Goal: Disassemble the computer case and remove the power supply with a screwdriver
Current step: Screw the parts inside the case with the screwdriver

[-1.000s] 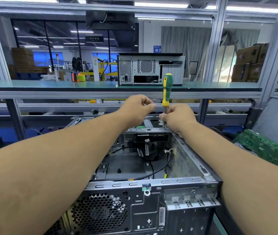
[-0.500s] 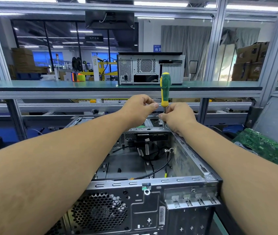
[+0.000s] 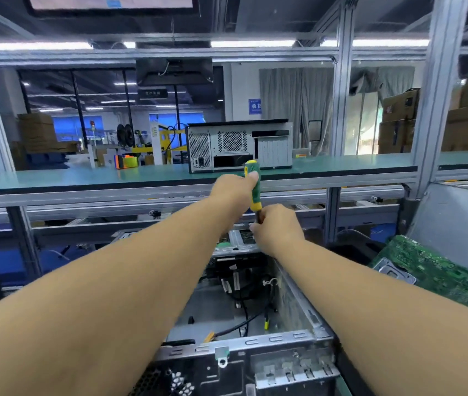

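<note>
Green-and-yellow-handled screwdriver (image 3: 253, 187) upright at far edge of open grey metal computer case (image 3: 298, 298); left hand (image 3: 237, 190) gripping handle, right hand (image 3: 277, 227) pinching shaft.

Workstation's boxed in by an aluminium frame (image 3: 341, 110) with strip lights (image 3: 251, 43) along the top. A green-topped shelf (image 3: 84, 175) runs across, with a closed grey tower (image 3: 240, 147) sitting on it. Behind that: stacked cardboard boxes (image 3: 398, 121) on the right, grey curtains (image 3: 290, 98), blue-lit factory floor on the left.
</note>
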A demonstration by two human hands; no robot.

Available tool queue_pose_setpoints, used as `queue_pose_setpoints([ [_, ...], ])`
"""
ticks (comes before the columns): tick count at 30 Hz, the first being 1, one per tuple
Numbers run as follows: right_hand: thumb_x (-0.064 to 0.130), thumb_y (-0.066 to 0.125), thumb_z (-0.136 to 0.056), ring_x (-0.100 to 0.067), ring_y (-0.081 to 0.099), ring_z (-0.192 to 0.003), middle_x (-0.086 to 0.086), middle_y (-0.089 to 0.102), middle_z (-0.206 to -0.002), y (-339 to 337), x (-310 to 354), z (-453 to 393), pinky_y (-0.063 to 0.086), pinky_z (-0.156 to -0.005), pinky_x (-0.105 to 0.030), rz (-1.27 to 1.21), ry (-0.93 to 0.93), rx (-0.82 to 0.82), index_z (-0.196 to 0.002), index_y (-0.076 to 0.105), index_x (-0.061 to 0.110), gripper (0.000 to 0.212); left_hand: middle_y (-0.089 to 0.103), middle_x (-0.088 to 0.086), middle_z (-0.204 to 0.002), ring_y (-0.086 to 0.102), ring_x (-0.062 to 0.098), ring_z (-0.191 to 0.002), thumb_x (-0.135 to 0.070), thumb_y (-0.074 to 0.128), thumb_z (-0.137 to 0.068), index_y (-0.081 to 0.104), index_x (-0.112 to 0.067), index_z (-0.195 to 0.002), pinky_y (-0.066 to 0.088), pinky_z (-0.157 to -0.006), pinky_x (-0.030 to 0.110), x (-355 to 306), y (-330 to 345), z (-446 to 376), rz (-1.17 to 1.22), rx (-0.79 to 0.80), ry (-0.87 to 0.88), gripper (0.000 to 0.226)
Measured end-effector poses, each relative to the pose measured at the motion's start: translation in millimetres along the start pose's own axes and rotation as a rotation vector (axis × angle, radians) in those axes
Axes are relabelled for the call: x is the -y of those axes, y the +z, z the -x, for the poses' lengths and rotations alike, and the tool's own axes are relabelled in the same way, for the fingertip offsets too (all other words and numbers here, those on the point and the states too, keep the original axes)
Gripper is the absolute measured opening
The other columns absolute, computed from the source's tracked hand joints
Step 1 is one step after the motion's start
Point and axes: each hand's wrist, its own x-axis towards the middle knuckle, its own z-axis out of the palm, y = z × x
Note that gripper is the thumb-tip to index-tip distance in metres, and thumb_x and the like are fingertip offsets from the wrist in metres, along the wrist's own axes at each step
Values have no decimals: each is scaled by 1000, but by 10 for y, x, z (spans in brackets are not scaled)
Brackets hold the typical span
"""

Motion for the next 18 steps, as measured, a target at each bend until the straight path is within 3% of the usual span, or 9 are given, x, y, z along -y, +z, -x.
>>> queue_pose_setpoints([
  [3, 27, 71, -91, -30, 64, -80, -5, 65, -81, -30, 13, 30, 45, -64, -30, -28, 11, 9, -75, 60, 20, 20, 52, 4, -74, 45, 23, -64, -40, 56, -102, 57, -17, -77, 38, -59, 30, -70, 136, -30, -11, 9, 49, 34],
  [8, 25, 71, -88, -23, 55, -69, -3, 62, -75, -94, -33, -18, 34, -50, -27, -3, 36, 46, -76, 66, 18, 15, 62, 7, -75, 53, 24, -69, -35, 57, -102, 63, -8, -82, 45, -65, 36, 172, 221, 39, -90, 34, 233, 35],
  [11, 31, 73, -89, -23, 59, -73, -3, 65, -76, -113, -73, -21, 40, -58, -29, -16, 39, 78, -81, 71, 15, 19, 72, 12, -87, 65, 29, -80, -33, 59, -102, 67, -6, -89, 52, -73, 41, 270, 165, 9, -150, 90, 264, 31],
  [13, 24, 70, -91, -25, 64, -83, -7, 71, -90, -115, -66, -32, 50, -68, -31, -74, 68, 101, -93, 74, 12, 13, 73, 8, -85, 68, 26, -81, -34, 60, -101, 67, -11, -86, 51, -69, 37, 291, 133, -2, -133, 82, 268, 28],
  [15, 14, 61, -93, -27, 61, -85, -11, 72, -98, -145, 20, -51, 50, -71, -34, -225, 165, 63, -103, 73, 8, 16, 70, 1, -77, 65, 17, -72, -35, 61, -100, 66, -16, -80, 47, -61, 31, 299, 132, 7, -136, 65, 275, 27],
  [18, 11, 57, -95, -24, 60, -84, -11, 69, -104, -272, 228, -96, 53, -71, -32, -503, 298, -132, -110, 69, 10, 19, 55, -13, -49, 47, 1, -45, -28, 63, -97, 56, -22, -62, 32, -43, 21, 291, 143, 48, -122, 56, 267, 36],
])
